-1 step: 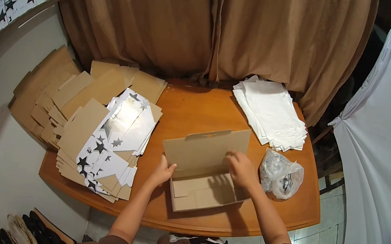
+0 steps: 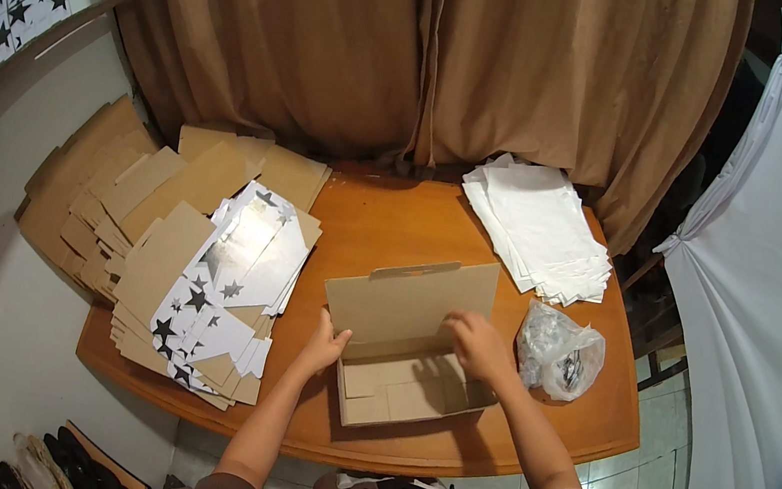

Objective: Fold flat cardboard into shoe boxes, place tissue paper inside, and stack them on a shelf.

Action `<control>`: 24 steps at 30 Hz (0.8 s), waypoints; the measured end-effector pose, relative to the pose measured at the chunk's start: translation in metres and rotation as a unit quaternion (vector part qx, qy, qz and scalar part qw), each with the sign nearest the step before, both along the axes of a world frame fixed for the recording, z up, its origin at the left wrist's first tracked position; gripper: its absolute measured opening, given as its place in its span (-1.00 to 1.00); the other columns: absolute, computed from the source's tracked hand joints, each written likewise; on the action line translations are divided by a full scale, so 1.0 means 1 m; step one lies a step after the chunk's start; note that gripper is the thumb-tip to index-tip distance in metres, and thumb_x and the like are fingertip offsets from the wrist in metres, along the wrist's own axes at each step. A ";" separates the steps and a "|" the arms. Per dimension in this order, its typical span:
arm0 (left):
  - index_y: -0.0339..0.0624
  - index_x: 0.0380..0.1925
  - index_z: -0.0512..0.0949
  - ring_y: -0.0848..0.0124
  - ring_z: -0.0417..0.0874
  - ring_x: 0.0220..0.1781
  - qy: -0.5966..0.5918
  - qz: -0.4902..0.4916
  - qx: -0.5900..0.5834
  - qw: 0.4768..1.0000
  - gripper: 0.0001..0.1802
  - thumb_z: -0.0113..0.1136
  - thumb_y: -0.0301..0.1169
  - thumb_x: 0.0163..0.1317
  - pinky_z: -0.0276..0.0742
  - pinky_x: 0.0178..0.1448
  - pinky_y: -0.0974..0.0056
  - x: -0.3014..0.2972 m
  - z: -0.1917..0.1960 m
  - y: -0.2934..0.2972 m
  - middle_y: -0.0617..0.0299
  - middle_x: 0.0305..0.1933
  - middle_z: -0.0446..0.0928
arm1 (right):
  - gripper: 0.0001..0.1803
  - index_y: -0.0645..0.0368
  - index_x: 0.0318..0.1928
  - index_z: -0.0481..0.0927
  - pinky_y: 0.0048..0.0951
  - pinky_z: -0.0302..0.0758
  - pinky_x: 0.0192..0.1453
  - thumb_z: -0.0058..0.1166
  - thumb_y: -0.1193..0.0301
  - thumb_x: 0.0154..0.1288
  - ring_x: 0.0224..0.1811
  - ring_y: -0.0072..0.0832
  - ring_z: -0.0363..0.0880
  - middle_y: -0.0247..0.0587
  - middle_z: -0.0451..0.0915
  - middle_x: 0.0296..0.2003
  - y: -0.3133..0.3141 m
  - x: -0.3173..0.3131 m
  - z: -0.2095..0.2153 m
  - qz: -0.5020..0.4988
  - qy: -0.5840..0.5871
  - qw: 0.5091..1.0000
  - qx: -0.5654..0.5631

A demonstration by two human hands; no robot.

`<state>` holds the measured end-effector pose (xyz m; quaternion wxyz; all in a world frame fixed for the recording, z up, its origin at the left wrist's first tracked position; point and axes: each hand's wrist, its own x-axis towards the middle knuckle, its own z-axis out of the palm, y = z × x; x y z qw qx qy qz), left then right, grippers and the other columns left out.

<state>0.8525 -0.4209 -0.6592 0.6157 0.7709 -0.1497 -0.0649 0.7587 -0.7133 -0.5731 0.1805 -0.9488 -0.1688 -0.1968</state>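
Note:
An open cardboard box (image 2: 409,396) sits near the table's front edge, its hinged lid (image 2: 396,314) standing up at the back with a tuck flap along the top. At the box's left rear corner, my left hand (image 2: 326,344) grips the edge, thumb in front and the other fingers hidden behind. My right hand (image 2: 477,346) hovers in front of the lid's right part, fingers loosely bent and apart, with nothing visible in them. Its shadow falls inside the box, where no contents show.
Left of the box lie flat brown cardboard blanks (image 2: 157,255) and star-printed white sheets (image 2: 254,249). White paper sheets (image 2: 540,226) are stacked at the back right. A clear plastic bag (image 2: 558,356) stands right of my right hand. Brown curtains (image 2: 340,45) hang behind the wooden table (image 2: 370,216).

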 end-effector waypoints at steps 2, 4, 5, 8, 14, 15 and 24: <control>-0.36 0.25 -0.03 0.01 0.31 0.26 -0.009 -0.046 -0.047 0.998 -0.34 0.05 -0.40 0.26 0.21 0.30 0.17 0.012 -0.019 0.003 -0.23 0.23 0.24 | -0.68 0.17 -0.15 0.50 -0.31 0.47 0.04 0.08 0.56 -0.01 -0.01 -0.23 0.48 -0.18 0.52 -0.09 0.005 -0.001 -0.016 0.095 0.010 0.995 -0.038; -0.37 0.26 -0.03 0.01 0.30 0.27 -0.045 -0.004 0.003 0.999 -0.34 0.04 -0.38 0.28 0.21 0.30 0.17 0.013 -0.025 -0.005 -0.23 0.23 0.24 | -0.69 0.16 -0.14 0.51 -0.31 0.46 0.06 0.08 0.52 0.03 0.02 -0.23 0.47 -0.18 0.53 -0.08 0.018 -0.003 -0.029 0.139 0.044 0.989 -0.034; -0.37 0.27 -0.03 0.01 0.29 0.28 -0.089 0.039 0.050 0.994 -0.34 0.03 -0.35 0.30 0.20 0.31 0.17 0.010 -0.026 -0.005 -0.23 0.24 0.24 | -0.70 0.16 -0.13 0.52 -0.30 0.45 0.09 0.08 0.48 0.06 0.04 -0.22 0.46 -0.18 0.53 -0.07 0.026 -0.005 -0.037 0.186 0.071 0.979 -0.034; -0.38 0.26 0.02 0.02 0.32 0.28 -0.047 0.054 0.057 0.996 -0.39 -0.04 -0.32 0.34 0.22 0.30 0.16 -0.004 -0.016 -0.011 -0.20 0.23 0.27 | -0.54 0.10 0.11 0.39 -0.25 0.29 0.28 0.04 0.27 0.21 0.26 -0.24 0.29 -0.17 0.39 0.15 0.039 -0.004 -0.068 0.212 0.139 0.958 -0.134; -0.37 -0.02 0.27 -0.01 0.51 0.04 0.015 0.038 0.058 0.997 -0.65 -0.19 -0.26 0.41 0.38 0.08 0.10 -0.022 -0.014 -0.011 -0.20 -0.05 0.47 | -0.22 -0.07 0.42 -0.05 -0.18 0.01 0.47 -0.03 0.07 0.28 0.48 -0.39 -0.11 -0.50 -0.11 0.45 0.093 0.018 -0.088 0.298 0.316 0.855 -0.284; -0.37 -0.02 0.27 -0.01 0.51 0.04 0.019 0.043 0.061 0.997 -0.65 -0.19 -0.26 0.41 0.38 0.08 0.10 -0.022 -0.014 -0.013 -0.20 -0.05 0.47 | -0.22 -0.07 0.42 -0.05 -0.18 0.01 0.47 -0.03 0.07 0.28 0.48 -0.39 -0.11 -0.50 -0.11 0.45 0.102 0.020 -0.094 0.303 0.317 0.853 -0.283; -0.33 -0.09 0.25 -0.16 0.51 -0.10 -0.021 0.075 0.063 0.995 -0.68 -0.19 -0.25 0.40 0.40 -0.04 0.04 -0.025 -0.015 -0.017 -0.28 -0.16 0.48 | -0.37 -0.12 0.42 -0.05 -0.17 -0.05 0.49 -0.29 0.15 0.38 0.49 -0.44 -0.15 -0.48 -0.14 0.45 0.112 0.019 -0.104 0.296 0.343 0.836 -0.310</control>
